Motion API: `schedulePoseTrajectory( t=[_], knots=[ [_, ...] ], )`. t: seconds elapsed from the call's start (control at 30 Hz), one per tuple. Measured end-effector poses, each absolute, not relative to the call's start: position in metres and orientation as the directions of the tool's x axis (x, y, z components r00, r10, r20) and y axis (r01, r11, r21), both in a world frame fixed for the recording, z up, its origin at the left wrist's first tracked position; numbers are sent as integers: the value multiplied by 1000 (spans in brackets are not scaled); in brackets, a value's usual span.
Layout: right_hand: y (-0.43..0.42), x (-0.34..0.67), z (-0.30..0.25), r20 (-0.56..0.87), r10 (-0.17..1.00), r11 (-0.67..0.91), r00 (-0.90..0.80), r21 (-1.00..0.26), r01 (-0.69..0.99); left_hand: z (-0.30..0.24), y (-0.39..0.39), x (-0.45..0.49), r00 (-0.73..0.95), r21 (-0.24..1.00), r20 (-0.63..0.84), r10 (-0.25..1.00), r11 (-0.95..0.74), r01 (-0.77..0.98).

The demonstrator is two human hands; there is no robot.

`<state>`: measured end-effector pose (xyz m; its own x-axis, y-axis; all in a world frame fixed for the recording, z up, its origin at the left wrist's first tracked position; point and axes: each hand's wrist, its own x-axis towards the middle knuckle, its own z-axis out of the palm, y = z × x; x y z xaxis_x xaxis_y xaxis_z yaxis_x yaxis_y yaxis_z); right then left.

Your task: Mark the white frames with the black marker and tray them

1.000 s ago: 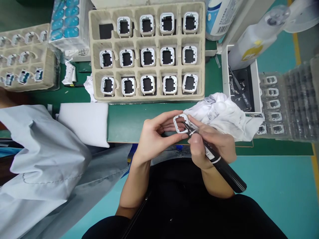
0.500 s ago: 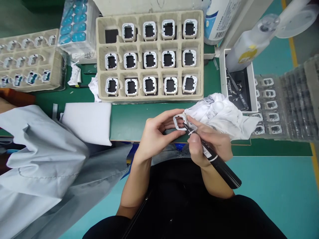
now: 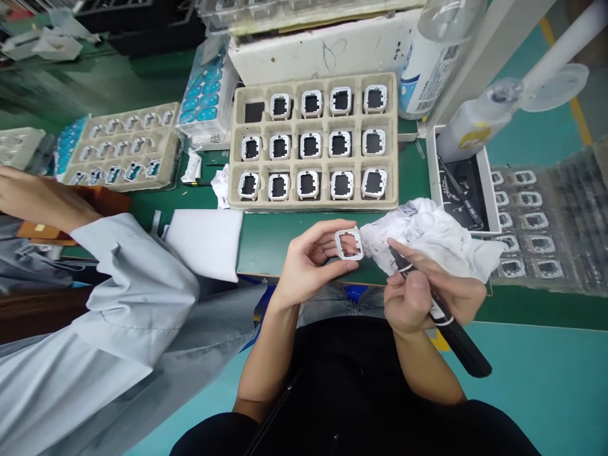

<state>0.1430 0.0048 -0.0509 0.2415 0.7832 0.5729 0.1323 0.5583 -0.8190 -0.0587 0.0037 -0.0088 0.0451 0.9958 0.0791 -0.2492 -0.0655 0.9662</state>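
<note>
Nearest you, your right hand [image 3: 430, 294] is gripping a black pen [image 3: 451, 329], its tip pointing up and left toward the frame but standing apart from it. Your left hand [image 3: 308, 263] is grasping that white frame [image 3: 350, 256] between thumb and fingers, holding it over the near edge of the green tabletop [image 3: 266, 244]. A crumpled white cloth [image 3: 427, 228] is lying just beyond your hands, toward the right. To your left, a co-worker's grey sleeve [image 3: 147, 266] is reaching across near a white pad [image 3: 204, 240]. Farther out, a tray [image 3: 313, 204] is holding similar frames in its compartments. Right of it, a white box [image 3: 491, 196] is holding a yellow-labelled bottle [image 3: 475, 130]. Beyond the tray, a blue pack [image 3: 204, 95] is sitting at left and a blue-labelled bottle [image 3: 430, 76] is standing at right.
</note>
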Motion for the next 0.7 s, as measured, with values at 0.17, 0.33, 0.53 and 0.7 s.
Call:
schedulePoseTrajectory(
  t=[0.17,0.33,0.53,0.7],
  knots=[
    [3,142,-60,574,765,564,290,-816,128,-15,6,-64,29,941,108,994,-92,-326],
    [1,142,-58,534,796,517,287,-845,138,-19,8,-65,15,931,118,993,-106,-350],
    [1,141,-55,486,825,461,287,-874,154,-20,9,-64,14,920,157,988,-141,-366],
    [0,140,-51,490,824,467,285,-871,149,-23,9,-65,29,909,163,986,-139,-394]
  ],
)
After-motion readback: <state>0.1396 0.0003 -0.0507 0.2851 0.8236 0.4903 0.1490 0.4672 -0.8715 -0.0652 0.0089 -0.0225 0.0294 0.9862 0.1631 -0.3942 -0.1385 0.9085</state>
